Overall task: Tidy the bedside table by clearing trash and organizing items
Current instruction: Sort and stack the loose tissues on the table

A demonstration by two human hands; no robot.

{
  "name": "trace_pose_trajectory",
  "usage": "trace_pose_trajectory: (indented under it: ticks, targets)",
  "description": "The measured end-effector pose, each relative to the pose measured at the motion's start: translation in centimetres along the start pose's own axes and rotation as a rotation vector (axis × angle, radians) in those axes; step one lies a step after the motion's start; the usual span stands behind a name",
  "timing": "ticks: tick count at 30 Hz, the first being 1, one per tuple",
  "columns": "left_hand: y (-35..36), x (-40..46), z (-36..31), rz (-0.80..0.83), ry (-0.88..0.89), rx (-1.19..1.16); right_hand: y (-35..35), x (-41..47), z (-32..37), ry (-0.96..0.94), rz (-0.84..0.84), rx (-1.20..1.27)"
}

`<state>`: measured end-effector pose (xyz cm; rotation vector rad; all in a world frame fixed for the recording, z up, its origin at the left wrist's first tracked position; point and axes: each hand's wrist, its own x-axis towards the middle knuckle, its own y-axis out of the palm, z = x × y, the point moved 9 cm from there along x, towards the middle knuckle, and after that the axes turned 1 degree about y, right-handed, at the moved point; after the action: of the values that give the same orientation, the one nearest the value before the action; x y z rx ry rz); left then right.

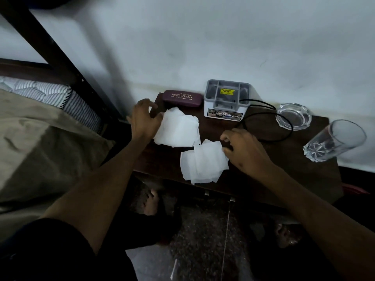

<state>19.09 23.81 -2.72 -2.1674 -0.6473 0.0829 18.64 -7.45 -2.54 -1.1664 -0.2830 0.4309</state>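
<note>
**Now, tissues first**

My left hand (145,118) has its fingers curled loosely on the edge of the upper tissue pile (178,128) at centre frame; my right hand (243,151) touches the lower tissues (205,161), fingers spread, gripping nothing yet. Sweeping rightward could snag the black cable (269,126) and tip the glass tumbler (334,140) off the desk (294,171).
</note>
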Motion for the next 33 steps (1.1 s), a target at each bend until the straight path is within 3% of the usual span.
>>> trace_pose_trajectory:
  ticks: [4,9,16,21,27,33]
  targets:
    - [1.4,-1.9,2.1,0.111,0.011,0.005,2.2,0.1,0.4,0.031,0.058,0.028]
    - [1.4,-3.9,1.5,0.13,0.004,0.032,3.3,0.0,0.4,0.088,0.088,-0.021]
    - [-0.4,-4.4,0.5,0.118,-0.038,0.044,2.9,0.0,-1.1,0.146,0.06,0.209]
    - [1.1,-4.3,0.4,0.204,-0.115,0.052,1.0,0.1,-2.5,0.225,-0.015,0.409]
    - [0.5,-4.7,0.4,0.147,-0.121,-0.008,-0.5,-0.4,-4.6,0.311,-0.068,0.663]
    - [-0.4,-4.4,2.0,0.166,-0.164,0.058,-1.7,-0.3,-6.2,0.321,-0.117,0.772]
